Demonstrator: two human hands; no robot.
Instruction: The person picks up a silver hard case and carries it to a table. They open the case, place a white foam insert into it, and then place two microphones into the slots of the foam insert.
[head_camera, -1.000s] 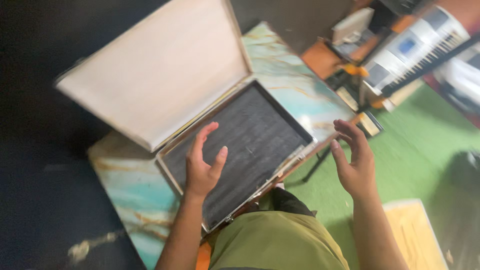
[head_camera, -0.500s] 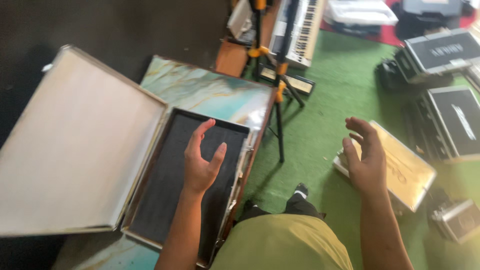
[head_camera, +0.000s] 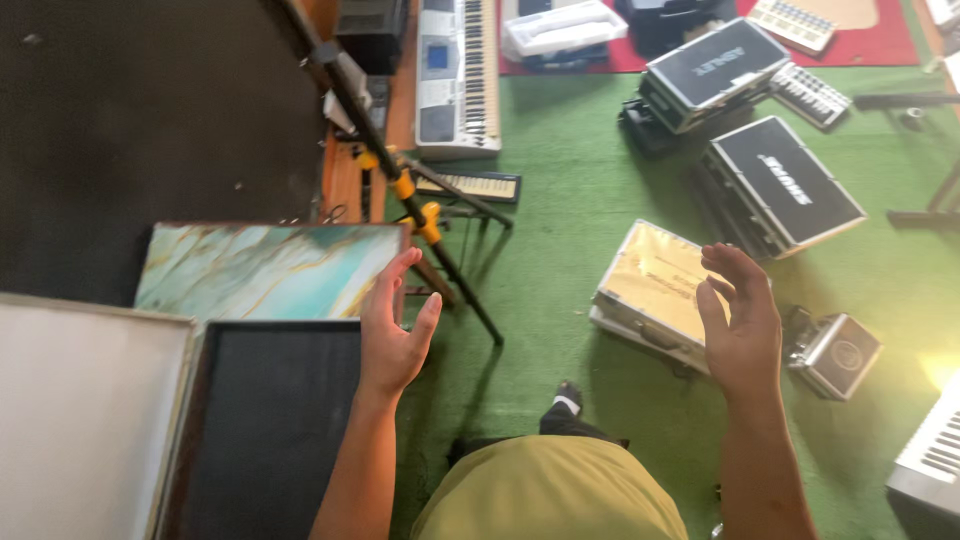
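My left hand (head_camera: 392, 330) hovers open, fingers apart, at the right edge of an open flat case (head_camera: 260, 430) with a black foam bottom and a pale lid (head_camera: 85, 420) swung out to the left. The case lies on a marbled turquoise tabletop (head_camera: 260, 270). My right hand (head_camera: 742, 325) is open in the air, palm turned inward, above a shiny gold-topped case (head_camera: 655, 285) that lies on the green carpet. Neither hand holds anything.
A black stand with yellow clamps (head_camera: 405, 190) leans beside the table. Two black flight cases (head_camera: 780, 185) lie further out, a small silver box (head_camera: 835, 352) by my right hand. Keyboards (head_camera: 458, 75) rest at the back and lower right (head_camera: 930, 460). My foot (head_camera: 567, 398) is below.
The view has swung right, from the open case toward the carpet. My left hand moved off the foam to the case's right edge. My right hand stays raised, now over the gold case.
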